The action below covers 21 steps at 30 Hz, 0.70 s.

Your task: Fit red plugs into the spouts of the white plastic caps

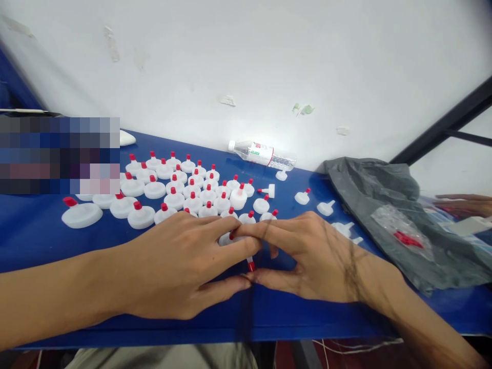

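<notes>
My left hand and my right hand meet over the front of the blue table. Their fingertips pinch together around a white cap with a red tip, mostly hidden between the fingers. Just beyond my hands stand several white round caps with red tips in close rows. A few white caps without red tips lie to the right of the group.
A clear water bottle lies on its side by the white wall. A grey plastic bag with a small clear bag of red tips lies at the right. Another person's hand rests at the far right edge.
</notes>
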### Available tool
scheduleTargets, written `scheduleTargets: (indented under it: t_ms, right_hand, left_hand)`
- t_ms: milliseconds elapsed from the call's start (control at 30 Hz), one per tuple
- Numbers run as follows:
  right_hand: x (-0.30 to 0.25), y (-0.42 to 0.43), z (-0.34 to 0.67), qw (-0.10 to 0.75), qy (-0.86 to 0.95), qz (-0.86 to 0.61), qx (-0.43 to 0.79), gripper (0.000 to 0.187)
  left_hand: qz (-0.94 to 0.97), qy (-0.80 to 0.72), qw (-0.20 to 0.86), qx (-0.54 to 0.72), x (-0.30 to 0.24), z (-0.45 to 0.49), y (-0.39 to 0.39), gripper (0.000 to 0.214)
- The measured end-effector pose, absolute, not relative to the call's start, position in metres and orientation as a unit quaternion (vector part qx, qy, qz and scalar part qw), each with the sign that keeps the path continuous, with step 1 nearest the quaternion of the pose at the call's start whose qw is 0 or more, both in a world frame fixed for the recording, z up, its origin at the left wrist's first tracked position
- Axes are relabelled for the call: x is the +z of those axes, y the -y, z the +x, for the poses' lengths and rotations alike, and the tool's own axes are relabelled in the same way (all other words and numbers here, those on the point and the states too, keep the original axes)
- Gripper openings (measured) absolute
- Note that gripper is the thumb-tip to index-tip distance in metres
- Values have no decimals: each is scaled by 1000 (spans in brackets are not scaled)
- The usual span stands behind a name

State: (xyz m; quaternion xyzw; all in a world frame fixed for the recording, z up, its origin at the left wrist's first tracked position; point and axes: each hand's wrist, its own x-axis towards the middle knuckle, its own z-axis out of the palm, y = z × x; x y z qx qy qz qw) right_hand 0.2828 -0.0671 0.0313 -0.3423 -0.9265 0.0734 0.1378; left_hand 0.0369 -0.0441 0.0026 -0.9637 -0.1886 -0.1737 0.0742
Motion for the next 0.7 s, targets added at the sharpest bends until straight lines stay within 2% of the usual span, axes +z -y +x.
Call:
scheduleTargets:
  t_ms: [700]
  right_hand:
    - [33, 68, 283, 136, 926, -342, 79, 38]
  left_hand:
    - [-967, 180, 79, -165, 2, 36, 44, 32]
